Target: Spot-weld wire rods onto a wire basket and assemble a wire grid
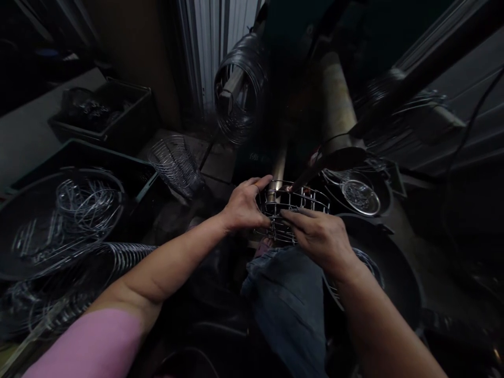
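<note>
A small round wire basket [311,198] sits tilted at the tip of a welding machine's lower arm, above my knee. My left hand [246,205] grips the basket's left side, thumb below and fingers reaching over the rim. On the near side, my right hand [321,233] has its fingers together against the wires, holding the basket there. Any small piece under those fingertips is hidden. A brass-coloured rod [279,170] reaches down to the basket's far left part. Beside it, a darker arm with a copper tip [289,189] meets the wires.
At left, a dark basin [114,178] holds bent wire pieces, with stacked wire baskets [129,258] below it. Another wire basket [175,163] stands further back. A wire coil [240,86] hangs ahead. At right are a dark basin [411,283] and a round pan of parts [360,197].
</note>
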Tool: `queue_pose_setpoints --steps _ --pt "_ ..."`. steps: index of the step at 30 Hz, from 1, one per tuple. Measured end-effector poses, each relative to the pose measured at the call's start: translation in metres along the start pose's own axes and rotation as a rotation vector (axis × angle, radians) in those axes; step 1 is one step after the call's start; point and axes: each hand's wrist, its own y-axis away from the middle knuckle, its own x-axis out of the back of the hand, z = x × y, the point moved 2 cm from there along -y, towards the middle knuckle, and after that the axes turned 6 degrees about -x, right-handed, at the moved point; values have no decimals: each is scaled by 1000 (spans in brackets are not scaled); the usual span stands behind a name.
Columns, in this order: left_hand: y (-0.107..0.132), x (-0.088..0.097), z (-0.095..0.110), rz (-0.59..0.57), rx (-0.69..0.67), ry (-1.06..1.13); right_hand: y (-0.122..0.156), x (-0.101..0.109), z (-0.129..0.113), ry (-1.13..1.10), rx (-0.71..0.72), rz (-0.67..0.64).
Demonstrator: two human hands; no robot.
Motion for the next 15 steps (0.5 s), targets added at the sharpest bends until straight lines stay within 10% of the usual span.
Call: queue_pose_setpoints --steps 15 --pt "-27 -2 -14 19 27 52 -24 -6 18 -204 -124 34"
